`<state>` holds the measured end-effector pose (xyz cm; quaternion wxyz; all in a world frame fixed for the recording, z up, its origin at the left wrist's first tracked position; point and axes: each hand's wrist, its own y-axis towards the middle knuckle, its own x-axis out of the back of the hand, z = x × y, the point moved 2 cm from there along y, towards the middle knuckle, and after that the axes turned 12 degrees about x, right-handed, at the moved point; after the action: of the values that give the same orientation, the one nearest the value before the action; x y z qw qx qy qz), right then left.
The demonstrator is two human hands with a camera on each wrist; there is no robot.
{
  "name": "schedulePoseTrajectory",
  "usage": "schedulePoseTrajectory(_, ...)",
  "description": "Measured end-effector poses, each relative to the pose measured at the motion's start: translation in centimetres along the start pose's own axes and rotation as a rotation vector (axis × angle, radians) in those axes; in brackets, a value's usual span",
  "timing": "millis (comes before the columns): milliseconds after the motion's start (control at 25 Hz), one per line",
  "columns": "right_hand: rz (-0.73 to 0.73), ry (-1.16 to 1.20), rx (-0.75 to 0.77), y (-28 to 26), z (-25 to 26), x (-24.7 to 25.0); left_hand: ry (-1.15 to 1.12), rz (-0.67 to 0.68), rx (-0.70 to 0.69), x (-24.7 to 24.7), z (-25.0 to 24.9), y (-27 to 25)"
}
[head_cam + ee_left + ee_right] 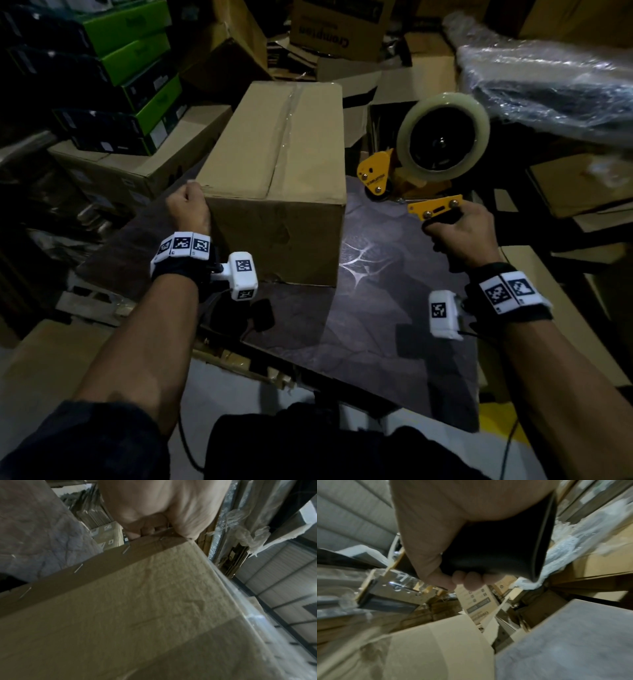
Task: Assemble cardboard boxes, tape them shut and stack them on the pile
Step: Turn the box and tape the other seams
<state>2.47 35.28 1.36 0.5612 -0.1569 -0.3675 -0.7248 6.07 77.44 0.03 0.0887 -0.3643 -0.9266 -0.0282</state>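
Box [277, 164] sits closed on the dark table [394, 308], left of centre, long axis running near to far. Clear tape strip runs along the top seam; the far end I can't check.

Handling, my read: looks empty, so light, but bulky. Corrugated walls are stiff at the corners and soft mid-panel. The near face already shows creases and a dent. Taped top is slick. I'd take it with two hands on opposite side walls, low, or under the bottom edges, not by the flaps. A one-hand lift would likely twist it.

Left hand [188, 205] is at the near-left top corner, touching the box. In the left wrist view the fingers [137, 532] curl over the stapled edge strip, so it's gripping the corner. Probably steadying it.

Right hand [459, 236] is right of the box, well apart from it, wrapped round the black handle of the tape gun [411, 164]. Fingers are fully closed on the grip in the right wrist view. Gun is held above the table; yellow frame and clear roll sit just beyond the box's near-right corner, not touching it.

My judgement: taping on this face looks done. Gun needs putting down before a proper two-hand lift to the pile.

Around: stacked cartons [137, 171] and green-black boxes [130, 75] on the left, plastic-wrapped bundle [548, 85] far right.
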Motion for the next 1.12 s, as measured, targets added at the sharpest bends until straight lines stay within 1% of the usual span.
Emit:
schedulePoseTrajectory(240, 0.033, 0.068, -0.02, -0.4, -1.4, -1.0, -0.049, -0.01, 0.077, -0.3, -0.1, -0.3)
schedulePoseTrajectory(520, 0.097, 0.065, -0.082, -1.5, -2.0, -3.0, -0.022, -0.057, 0.081, -0.5, -0.3, -0.6)
schedulePoseTrajectory(600, 0.095, 0.08, -0.092, -1.6, -1.9, -3.3, 0.052, -0.067, 0.069, 0.0, -0.8, -0.9)
schedulePoseTrajectory(640, 0.088, 0.095, -0.097, -1.7, -1.9, -3.4, 0.175, -0.095, 0.051, 0.2, -1.0, -1.1)
schedulePoseTrajectory(680, 0.084, 0.101, -0.099, -1.8, -1.9, -3.4, 0.334, -0.127, -0.004, 0.3, -1.4, -1.5)
schedulePoseTrajectory(720, 0.086, 0.101, -0.102, -1.9, -1.9, -3.5, 0.474, -0.131, -0.116, 0.2, -2.0, -2.4)
schedulePoseTrajectory(760, 0.09, 0.104, -0.107, -2.1, -2.0, -3.5, 0.572, -0.101, -0.28, -0.4, -2.6, -3.6)
schedulePoseTrajectory(800, 0.093, 0.115, -0.111, -2.3, -2.0, -3.6, 0.616, -0.048, -0.448, -1.3, -3.1, -5.5)
schedulePoseTrajectory(840, 0.094, 0.133, -0.115, -2.5, -1.9, -3.6, 0.622, 0.033, -0.575, -2.5, -3.3, -7.5)
schedulePoseTrajectory(880, 0.097, 0.154, -0.12, -2.7, -1.7, -3.8, 0.619, 0.123, -0.66, -3.7, -3.3, -9.5)
schedulePoseTrajectory(960, 0.095, 0.186, -0.132, -3.2, -1.6, -4.2, 0.593, 0.264, -0.734, -5.6, -2.6, -12.5)
schedulePoseTrajectory(1000, 0.09, 0.2, -0.139, -3.5, -1.6, -4.4, 0.579, 0.303, -0.753, -6.2, -2.2, -13.2)
schedulePoseTrajectory(1040, 0.09, 0.216, -0.142, -3.9, -1.5, -4.6, 0.573, 0.316, -0.767, -6.4, -1.7, -13.5)
schedulePoseTrajectory(1120, 0.099, 0.24, -0.14, -4.8, -1.4, -5.1, 0.565, 0.295, -0.763, -6.1, -1.3, -13.4)
